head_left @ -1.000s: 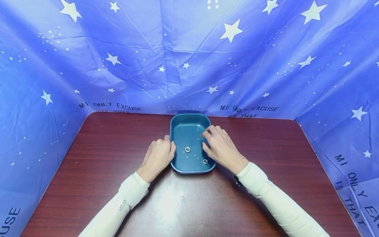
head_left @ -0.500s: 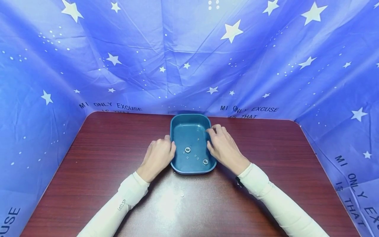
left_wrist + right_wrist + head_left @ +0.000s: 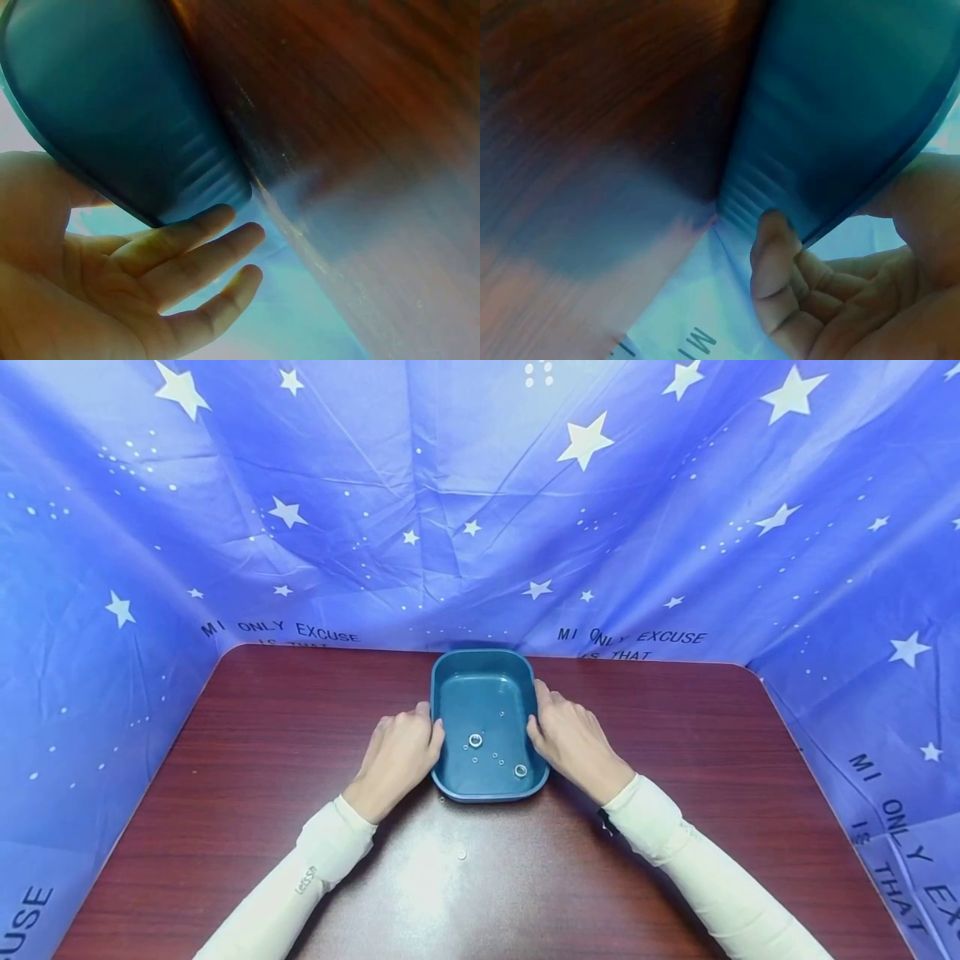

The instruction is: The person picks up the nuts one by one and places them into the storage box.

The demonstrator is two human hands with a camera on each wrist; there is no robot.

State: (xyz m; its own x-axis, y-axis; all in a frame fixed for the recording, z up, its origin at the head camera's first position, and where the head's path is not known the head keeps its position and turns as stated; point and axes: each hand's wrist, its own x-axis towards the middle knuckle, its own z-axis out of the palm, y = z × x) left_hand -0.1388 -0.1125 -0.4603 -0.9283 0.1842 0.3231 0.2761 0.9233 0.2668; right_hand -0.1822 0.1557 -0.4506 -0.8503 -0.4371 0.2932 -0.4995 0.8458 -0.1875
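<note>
A teal rectangular plastic box (image 3: 483,697) stands near the far edge of the table. Inside lie two larger silvery rings, one ring (image 3: 476,740) near the middle and the other ring (image 3: 521,771) at the near right corner, with several tiny ring-like pieces around them. My left hand (image 3: 397,758) grips the left rim, thumb over the inner side and fingers against the outer wall. On the opposite side my right hand (image 3: 581,745) holds the right rim the same way. Both wrist views show fingers at the outer wall (image 3: 112,97) of the box.
A small pale round piece (image 3: 462,855) lies on the dark red wooden table (image 3: 300,702) in front of the box. Another tiny piece (image 3: 442,799) sits by its near left corner. A blue star-patterned cloth (image 3: 480,568) hangs behind and along both sides.
My right hand has drawn back rightward from over the box's inside and now grips its right rim. The left hand keeps its hold, and the rings have stayed put.
</note>
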